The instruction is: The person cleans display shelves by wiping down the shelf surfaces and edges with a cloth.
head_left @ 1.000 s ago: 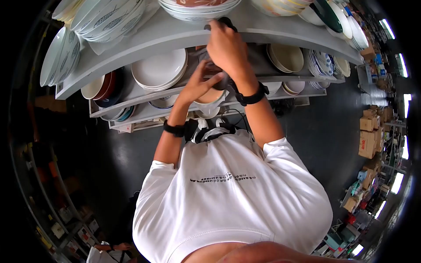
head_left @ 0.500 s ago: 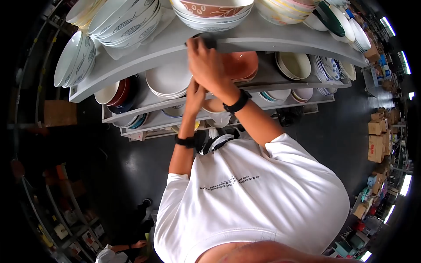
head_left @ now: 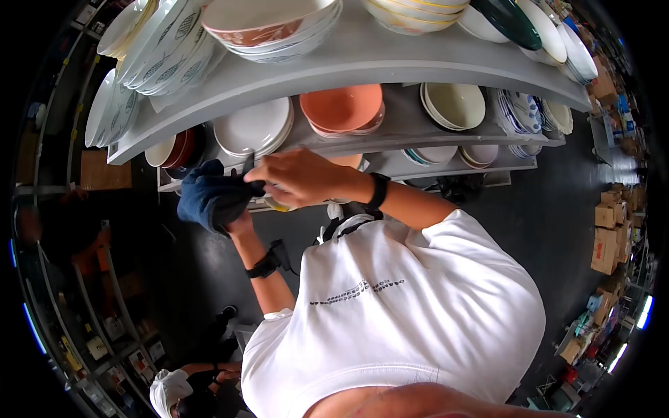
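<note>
A bunched dark blue and grey cloth, possibly a glove, covers the fingers of my left hand. Only the heel of that hand and the wrist show, so I cannot see how its fingers are set. My right hand comes across from the right, its fingers pinching the dark edge of the cloth. Both hands are in front of the shelf rack, below the white plates and left of the orange bowl.
Stacked bowls stand on the grey top shelf, with cream bowls lower down. A cardboard box is at the left. Another person is at the lower left. More boxes are stacked at the right.
Both hands have come down and left from the top shelf's edge. The blue cloth now shows over my left hand. My right hand has turned sideways.
</note>
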Motion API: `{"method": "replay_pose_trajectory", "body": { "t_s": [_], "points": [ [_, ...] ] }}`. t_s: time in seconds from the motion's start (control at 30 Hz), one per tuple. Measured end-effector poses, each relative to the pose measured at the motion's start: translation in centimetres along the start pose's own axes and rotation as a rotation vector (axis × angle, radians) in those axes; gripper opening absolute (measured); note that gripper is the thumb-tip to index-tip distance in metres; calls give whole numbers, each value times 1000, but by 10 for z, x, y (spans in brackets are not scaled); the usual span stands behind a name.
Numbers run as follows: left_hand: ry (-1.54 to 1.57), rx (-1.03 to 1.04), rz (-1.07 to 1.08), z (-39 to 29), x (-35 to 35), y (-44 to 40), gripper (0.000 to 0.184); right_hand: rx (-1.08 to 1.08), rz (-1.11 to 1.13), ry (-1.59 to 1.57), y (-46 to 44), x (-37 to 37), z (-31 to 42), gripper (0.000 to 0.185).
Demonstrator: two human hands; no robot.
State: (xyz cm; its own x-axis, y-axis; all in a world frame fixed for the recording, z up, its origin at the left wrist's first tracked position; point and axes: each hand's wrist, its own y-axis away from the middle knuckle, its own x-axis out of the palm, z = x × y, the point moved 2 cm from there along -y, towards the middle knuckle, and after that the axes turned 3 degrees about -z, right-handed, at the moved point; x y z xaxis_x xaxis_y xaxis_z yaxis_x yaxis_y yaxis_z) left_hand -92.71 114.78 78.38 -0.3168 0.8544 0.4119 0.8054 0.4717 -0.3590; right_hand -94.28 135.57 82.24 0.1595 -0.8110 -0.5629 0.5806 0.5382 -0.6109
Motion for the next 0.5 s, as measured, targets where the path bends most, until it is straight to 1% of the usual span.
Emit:
{"method": "replay_pose_trajectory", "body": {
  "t_s": [0.03, 0.07, 0.13, 0.17, 0.2, 0.27, 0.3, 0.33, 0.37, 0.4, 0.43, 0.5],
  "points": [
    [2, -1, 0, 7, 0, 10, 25, 85, 70, 39, 18, -11, -8, 59],
    [-342, 33, 161, 20, -5, 23, 25, 89, 72, 44, 37, -24, -13, 59],
    [-564, 494, 613, -10, 67, 47, 27, 65, 127, 141, 61, -58, -10, 74],
    [-599, 409, 657, 3, 79, 65, 21, 151, 184, 19, 73, -75, -9, 85],
    [-638, 325, 699, 17, 90, 83, 15, 176, 166, -22, 85, -88, -8, 86],
    [-380, 77, 761, 21, 140, 110, 22, 197, 145, -64, 119, -113, -10, 87],
    [-437, -167, 707, 1, 177, 120, 21, 246, 171, -75, 141, -123, -15, 87],
    [-434, -164, 707, -1, 191, 119, 21, 295, 195, -85, 163, -136, -23, 87],
    [-620, -4, 986, -1, 206, 119, 19, 294, 199, -81, 185, -153, -30, 87],
    [-807, 165, 1258, 0, 217, 125, 17, 425, 220, -145, 208, -169, -40, 81],
    [-808, 163, 1253, -4, 227, 136, 17, 555, 242, -211, 227, -189, -44, 76],
    [-738, -264, 871, -13, 235, 154, 18, 935, 373, -129, 265, -228, -44, 68]
  ]
}}
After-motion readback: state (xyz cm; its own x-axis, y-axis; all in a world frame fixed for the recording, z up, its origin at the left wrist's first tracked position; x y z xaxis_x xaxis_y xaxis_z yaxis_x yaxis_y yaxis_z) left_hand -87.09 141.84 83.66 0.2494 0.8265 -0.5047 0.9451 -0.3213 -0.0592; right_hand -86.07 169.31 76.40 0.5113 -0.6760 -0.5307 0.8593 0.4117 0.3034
